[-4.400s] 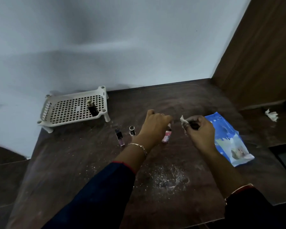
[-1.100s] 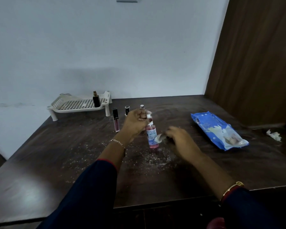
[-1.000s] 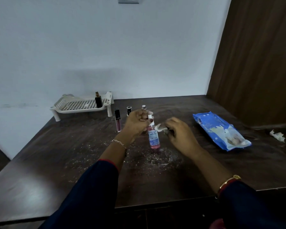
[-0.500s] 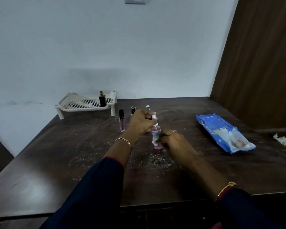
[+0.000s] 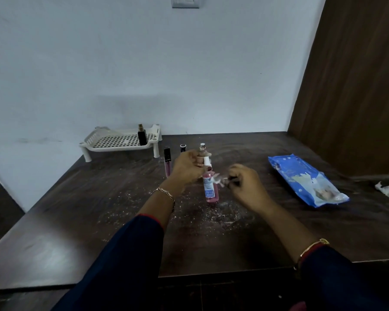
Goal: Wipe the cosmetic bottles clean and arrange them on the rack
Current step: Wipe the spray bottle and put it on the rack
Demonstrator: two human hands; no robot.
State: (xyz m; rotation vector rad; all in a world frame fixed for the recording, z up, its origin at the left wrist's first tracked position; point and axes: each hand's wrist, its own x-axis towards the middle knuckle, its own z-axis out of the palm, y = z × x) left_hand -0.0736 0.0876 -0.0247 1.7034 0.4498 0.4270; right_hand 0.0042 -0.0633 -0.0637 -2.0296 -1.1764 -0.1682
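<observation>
My left hand (image 5: 188, 168) grips the upright pink bottle (image 5: 210, 189), white-capped and blue-labelled, near its top. My right hand (image 5: 247, 185) pinches a crumpled wipe (image 5: 218, 178).

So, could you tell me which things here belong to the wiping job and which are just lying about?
Job: pink bottle in the left hand; wipe in the right hand; rack; dark bottle on it; lip gloss; black-capped bottle; silver-capped bottle; wipes pack.
Lying about: crumpled tissue; wall switch.

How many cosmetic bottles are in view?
5. A dark bottle stands on the white plastic rack; a pink gloss tube, a black tube and a silver-capped bottle stand beside the rack; the left hand grips a pink spray bottle. Others may be hidden.
</observation>
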